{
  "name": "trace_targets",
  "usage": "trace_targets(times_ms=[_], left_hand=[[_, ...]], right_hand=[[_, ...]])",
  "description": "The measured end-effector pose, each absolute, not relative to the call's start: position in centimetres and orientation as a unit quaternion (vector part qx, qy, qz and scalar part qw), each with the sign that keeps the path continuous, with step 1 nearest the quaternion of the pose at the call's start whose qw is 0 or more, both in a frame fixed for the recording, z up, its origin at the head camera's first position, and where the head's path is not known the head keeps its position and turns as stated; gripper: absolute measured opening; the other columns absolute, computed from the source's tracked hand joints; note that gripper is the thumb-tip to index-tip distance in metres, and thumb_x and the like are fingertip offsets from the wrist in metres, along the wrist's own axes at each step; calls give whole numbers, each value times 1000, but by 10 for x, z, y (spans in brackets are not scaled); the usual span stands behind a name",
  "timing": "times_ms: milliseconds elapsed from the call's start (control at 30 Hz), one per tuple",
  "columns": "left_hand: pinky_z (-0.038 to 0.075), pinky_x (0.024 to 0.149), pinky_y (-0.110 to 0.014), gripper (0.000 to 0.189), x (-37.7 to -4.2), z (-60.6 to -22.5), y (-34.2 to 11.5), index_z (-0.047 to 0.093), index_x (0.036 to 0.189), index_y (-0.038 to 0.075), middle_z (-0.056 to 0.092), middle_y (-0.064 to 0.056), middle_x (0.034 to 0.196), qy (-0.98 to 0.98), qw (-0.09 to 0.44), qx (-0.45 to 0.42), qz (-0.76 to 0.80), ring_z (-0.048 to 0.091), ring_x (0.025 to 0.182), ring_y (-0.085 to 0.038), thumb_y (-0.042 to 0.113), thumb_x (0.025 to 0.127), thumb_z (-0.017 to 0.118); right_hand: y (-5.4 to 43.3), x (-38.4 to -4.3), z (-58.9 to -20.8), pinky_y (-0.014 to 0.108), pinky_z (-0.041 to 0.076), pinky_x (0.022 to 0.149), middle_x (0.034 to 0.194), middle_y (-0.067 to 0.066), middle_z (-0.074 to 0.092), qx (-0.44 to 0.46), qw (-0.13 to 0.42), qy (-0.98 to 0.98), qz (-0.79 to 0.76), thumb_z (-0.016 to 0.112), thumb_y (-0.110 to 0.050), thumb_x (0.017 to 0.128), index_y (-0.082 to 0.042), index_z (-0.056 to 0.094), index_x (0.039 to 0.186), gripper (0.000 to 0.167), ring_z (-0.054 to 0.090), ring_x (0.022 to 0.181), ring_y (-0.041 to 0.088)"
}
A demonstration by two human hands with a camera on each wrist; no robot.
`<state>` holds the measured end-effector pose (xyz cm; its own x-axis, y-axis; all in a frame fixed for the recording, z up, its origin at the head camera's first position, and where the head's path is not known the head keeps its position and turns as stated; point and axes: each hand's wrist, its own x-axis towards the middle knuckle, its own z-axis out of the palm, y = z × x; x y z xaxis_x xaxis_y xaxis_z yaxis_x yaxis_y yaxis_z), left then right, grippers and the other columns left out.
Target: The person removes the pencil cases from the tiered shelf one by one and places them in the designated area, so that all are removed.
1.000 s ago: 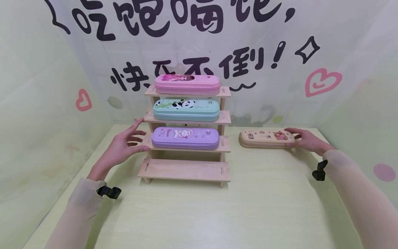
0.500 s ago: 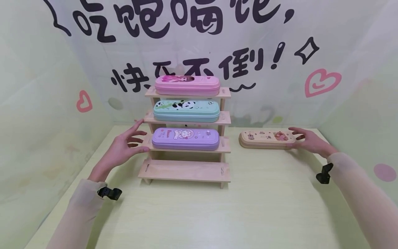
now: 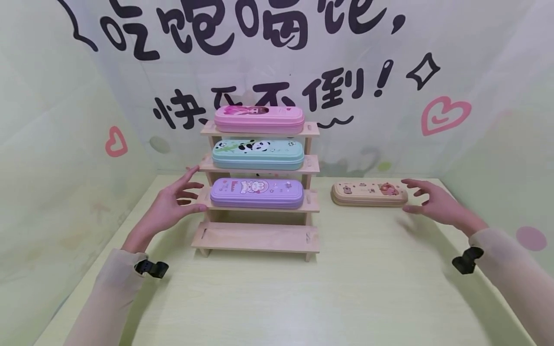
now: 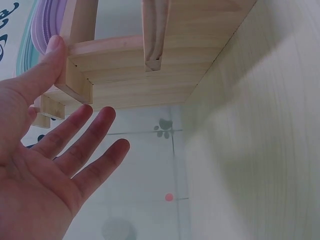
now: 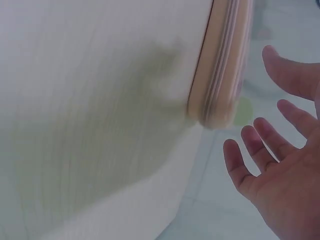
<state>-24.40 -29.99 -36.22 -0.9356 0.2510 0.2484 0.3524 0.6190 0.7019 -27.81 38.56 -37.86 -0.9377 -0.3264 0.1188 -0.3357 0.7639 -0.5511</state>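
Observation:
A stepped wooden rack (image 3: 255, 237) stands on the table with three pencil cases on its upper tiers: pink (image 3: 259, 119), mint green with a panda (image 3: 258, 154) and purple (image 3: 257, 193). The bottom tier is bare. My left hand (image 3: 166, 206) is at the rack's left side, thumb resting on the end of the purple case's tier, the other fingers loosely spread, as the left wrist view shows. A beige pencil case (image 3: 369, 193) lies on the table right of the rack. My right hand (image 3: 439, 205) is just off its right end, fingers spread and holding nothing.
A printed cloth backdrop (image 3: 389, 139) with large black characters and hearts rises behind the table (image 3: 277, 298). Pale side walls (image 3: 510, 168) enclose it left and right. The table's back edge runs close behind the rack.
My right hand has let go of the beige pencil case and drawn back to the right, its fingers opening. The case stays in place. My left hand keeps its place at the rack.

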Motion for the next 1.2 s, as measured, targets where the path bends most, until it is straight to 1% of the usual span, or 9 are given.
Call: trace_targets(times_ms=[67, 200, 367, 467, 567, 633, 767, 867, 1200], left_hand=[[54, 99, -53, 108, -244, -362, -300, 19, 169, 40, 60, -20, 146, -898, 63, -168, -402, 66, 121, -40, 24, 88, 89], [54, 99, -51, 108, -243, -362, -299, 19, 169, 39, 60, -20, 146, -897, 65, -171, -402, 66, 120, -40, 23, 88, 89], [54, 98, -50, 109, -243, -363, -300, 20, 169, 38, 61, -19, 145, -895, 66, -173, -406, 66, 121, -40, 23, 87, 90], [54, 98, -50, 109, -243, -363, -300, 20, 169, 38, 61, -20, 144, -895, 66, -173, -407, 66, 121, -40, 23, 87, 90], [54, 99, -51, 109, -243, -363, -300, 20, 169, 38, 61, -19, 144, -895, 66, -174, -406, 65, 121, -41, 22, 87, 90], [54, 99, -53, 109, -243, -362, -299, 20, 169, 38, 61, -19, 144, -895, 66, -175, -406, 65, 122, -41, 22, 87, 90], [53, 99, -55, 109, -243, -363, -299, 19, 169, 38, 61, -19, 144, -896, 66, -175, -403, 65, 122, -42, 22, 87, 89], [53, 99, -56, 108, -243, -363, -299, 19, 169, 38, 61, -20, 144, -896, 67, -175, -402, 65, 122, -43, 23, 88, 89], [52, 100, -57, 108, -243, -363, -299, 19, 169, 38, 60, -20, 145, -897, 64, -170, -403, 65, 122, -41, 24, 88, 89]], right_hand=[[380, -271, -378, 34, 54, 83, 148, 28, 51, 188, 27, -938, 290, 85, -14, 91, 5, 46, 154, 76, 55, 115, 42], [367, -258, -373, 33, 54, 83, 144, 25, 55, 204, 47, -936, 282, 85, -11, 90, 3, 48, 153, 74, 55, 111, 37], [349, -247, -369, 36, 54, 81, 136, 20, 60, 228, 73, -932, 273, 87, -10, 89, 1, 52, 151, 72, 55, 106, 26], [337, -241, -366, 31, 52, 80, 133, 18, 63, 242, 86, -926, 276, 87, -10, 89, 0, 54, 150, 70, 54, 104, 22], [324, -236, -361, 30, 51, 82, 133, 18, 63, 251, 85, -921, 286, 87, -9, 89, 0, 55, 149, 69, 56, 107, 24], [314, -232, -357, 33, 51, 85, 135, 19, 63, 250, 79, -920, 291, 86, -10, 90, 1, 55, 149, 67, 58, 109, 29], [294, -226, -350, 48, 52, 90, 138, 17, 62, 256, 67, -917, 299, 85, -13, 91, -1, 55, 149, 66, 60, 113, 34], [279, -223, -345, 56, 51, 92, 140, 15, 62, 263, 59, -914, 303, 84, -16, 93, -2, 55, 149, 65, 60, 114, 34], [235, -219, -333, 55, 50, 98, 138, 12, 65, 280, 63, -906, 312, 85, -22, 92, -4, 59, 147, 63, 62, 114, 31]])
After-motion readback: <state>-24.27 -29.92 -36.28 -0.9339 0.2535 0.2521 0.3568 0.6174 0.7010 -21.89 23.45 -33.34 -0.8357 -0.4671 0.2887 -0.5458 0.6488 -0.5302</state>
